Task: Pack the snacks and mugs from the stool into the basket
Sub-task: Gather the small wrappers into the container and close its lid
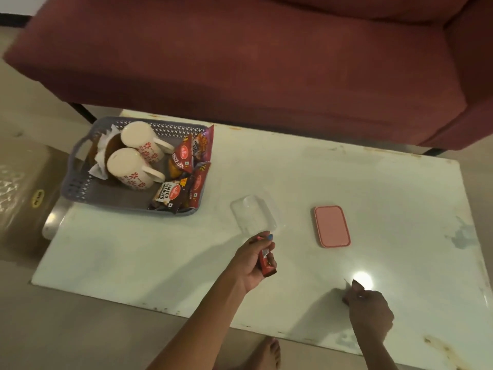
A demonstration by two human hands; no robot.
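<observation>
A grey perforated basket (pixel 88 186) stands at the far left of the white table (pixel 346 182). Two white mugs with red flowers, one (pixel 141 141) behind the other (pixel 128 168), lie on their sides in it, beside several red and brown snack packets (pixel 186 169). My left hand (pixel 253 263) hovers over the table's middle, shut on a small red chocolate bar (pixel 266 264). My right hand (pixel 370 313) is low at the near right, fingers pinched on a small dark red wrapper (pixel 356 287) at the table surface.
A clear plastic box (pixel 253 217) sits just beyond my left hand, and its pink lid (pixel 332 226) lies to the right. A maroon sofa (pixel 240 62) runs along the far side. A wrapped stool (pixel 26 193) stands left of the table. A bare foot (pixel 266 353) shows below.
</observation>
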